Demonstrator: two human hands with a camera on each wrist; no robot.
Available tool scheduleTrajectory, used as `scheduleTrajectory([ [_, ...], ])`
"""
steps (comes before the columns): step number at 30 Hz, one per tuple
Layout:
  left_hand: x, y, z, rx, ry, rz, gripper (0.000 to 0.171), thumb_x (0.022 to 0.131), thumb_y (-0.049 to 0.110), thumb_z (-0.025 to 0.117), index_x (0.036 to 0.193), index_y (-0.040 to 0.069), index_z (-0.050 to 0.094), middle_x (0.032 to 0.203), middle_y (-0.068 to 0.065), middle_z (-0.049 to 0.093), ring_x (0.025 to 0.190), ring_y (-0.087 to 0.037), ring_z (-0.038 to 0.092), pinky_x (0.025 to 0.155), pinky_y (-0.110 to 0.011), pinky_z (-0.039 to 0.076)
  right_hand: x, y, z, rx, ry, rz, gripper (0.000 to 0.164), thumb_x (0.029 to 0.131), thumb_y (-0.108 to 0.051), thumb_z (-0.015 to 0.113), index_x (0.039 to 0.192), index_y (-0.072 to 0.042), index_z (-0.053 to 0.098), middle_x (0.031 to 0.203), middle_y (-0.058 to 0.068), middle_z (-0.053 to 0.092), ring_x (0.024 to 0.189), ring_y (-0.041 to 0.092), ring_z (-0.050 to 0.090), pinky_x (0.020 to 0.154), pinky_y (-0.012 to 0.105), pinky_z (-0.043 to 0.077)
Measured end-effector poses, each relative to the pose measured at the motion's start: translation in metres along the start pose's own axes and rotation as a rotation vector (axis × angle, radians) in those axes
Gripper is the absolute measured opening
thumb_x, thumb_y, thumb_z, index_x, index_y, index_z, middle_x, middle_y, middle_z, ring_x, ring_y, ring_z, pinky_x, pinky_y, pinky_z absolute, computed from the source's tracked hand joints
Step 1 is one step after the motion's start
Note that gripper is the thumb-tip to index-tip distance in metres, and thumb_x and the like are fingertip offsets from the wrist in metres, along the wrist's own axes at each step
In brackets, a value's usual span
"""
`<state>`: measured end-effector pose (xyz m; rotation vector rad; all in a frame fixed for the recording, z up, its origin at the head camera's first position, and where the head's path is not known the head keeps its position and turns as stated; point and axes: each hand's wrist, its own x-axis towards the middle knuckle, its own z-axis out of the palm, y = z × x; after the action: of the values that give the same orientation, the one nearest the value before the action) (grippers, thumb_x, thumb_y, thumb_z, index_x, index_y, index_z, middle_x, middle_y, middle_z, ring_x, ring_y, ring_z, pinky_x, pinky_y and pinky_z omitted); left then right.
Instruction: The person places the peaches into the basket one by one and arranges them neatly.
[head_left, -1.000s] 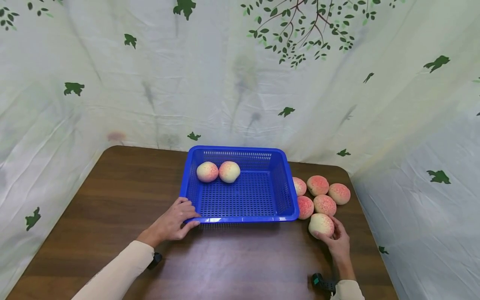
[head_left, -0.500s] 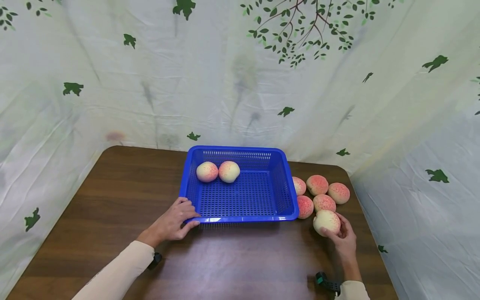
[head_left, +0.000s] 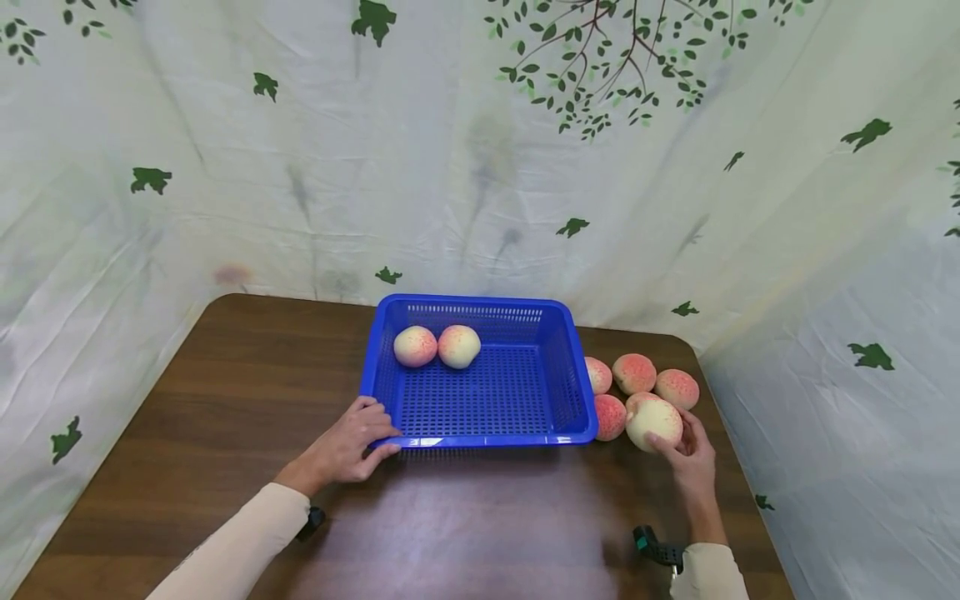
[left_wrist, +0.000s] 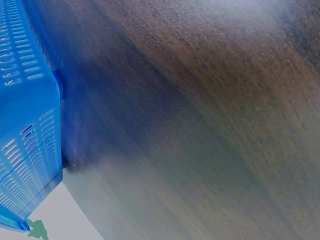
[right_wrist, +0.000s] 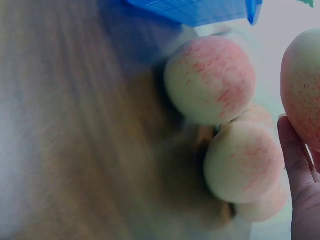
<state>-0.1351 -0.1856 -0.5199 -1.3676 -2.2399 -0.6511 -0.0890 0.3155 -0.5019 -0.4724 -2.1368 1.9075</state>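
My right hand (head_left: 692, 458) grips a pale peach (head_left: 654, 423), thumb on the near side and fingers on the far side. In the right wrist view this peach (right_wrist: 304, 90) is held up off the table, above the other peaches. In the head view it partly hides a peach behind it. My left hand (head_left: 356, 439) holds the front left corner of a blue plastic basket (head_left: 480, 440), fingers over the rim and thumb along the front. Two peaches (head_left: 415, 346) sit side by side in the basket's far left part. The left wrist view shows the basket's slotted side (left_wrist: 30, 150) but no hand.
Several pinkish peaches (head_left: 634, 372) lie in a cluster on the brown wooden table (head_left: 247, 392), right of the basket. The leftmost ones are close against the basket's side. A pale curtain (head_left: 435, 183) with leaf prints hangs behind the table and at both sides.
My right hand has moved the peach to the right and away from me, and it now overlaps a peach of the cluster. My left hand and the basket have stayed in place.
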Motion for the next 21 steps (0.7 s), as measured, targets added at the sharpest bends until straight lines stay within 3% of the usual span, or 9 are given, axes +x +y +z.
scheduleTrajectory([
  [3, 0.000, 0.000, 0.000, 0.002, -0.001, -0.002, 0.012, 0.085, 0.022, 0.067, 0.082, 0.011, 0.070, 0.072, 0.006, 0.060, 0.071, -0.013, 0.047, 0.080, -0.039, 0.036, 0.006, -0.008, 0.004, -0.028, -0.017, 0.024, 0.060, 0.087, -0.003, 0.069, 0.140, -0.008, 0.040, 0.124, -0.005, 0.048, 0.109, 0.009, 0.047, 0.083, 0.010, 0.043],
  [7, 0.000, 0.000, 0.000, 0.000, -0.003, -0.006, 0.017, 0.089, 0.025, 0.064, 0.082, 0.011, 0.070, 0.072, 0.006, 0.060, 0.071, -0.013, 0.047, 0.080, -0.039, 0.036, 0.013, -0.018, 0.011, -0.056, -0.046, 0.046, 0.065, 0.088, -0.010, 0.070, 0.144, -0.009, 0.036, 0.128, -0.004, 0.045, 0.110, 0.007, 0.048, 0.083, 0.010, 0.043],
  [15, 0.000, 0.001, -0.002, -0.007, -0.021, -0.023, 0.018, 0.089, 0.025, 0.063, 0.082, 0.011, 0.071, 0.071, 0.006, 0.060, 0.071, -0.012, 0.046, 0.080, -0.039, 0.036, 0.029, -0.039, 0.035, -0.022, -0.104, -0.011, 0.054, 0.087, -0.005, 0.070, 0.135, -0.007, 0.045, 0.122, 0.001, 0.049, 0.102, 0.011, 0.054, 0.079, 0.016, 0.048],
  [21, 0.001, 0.003, -0.003, -0.010, -0.030, -0.031, 0.012, 0.084, 0.021, 0.068, 0.083, 0.010, 0.071, 0.072, 0.006, 0.060, 0.072, -0.013, 0.046, 0.081, -0.040, 0.036, 0.040, -0.053, 0.054, -0.049, -0.156, -0.015, 0.060, 0.087, -0.012, 0.071, 0.139, -0.006, 0.042, 0.133, 0.010, 0.047, 0.106, 0.015, 0.051, 0.081, 0.016, 0.048],
])
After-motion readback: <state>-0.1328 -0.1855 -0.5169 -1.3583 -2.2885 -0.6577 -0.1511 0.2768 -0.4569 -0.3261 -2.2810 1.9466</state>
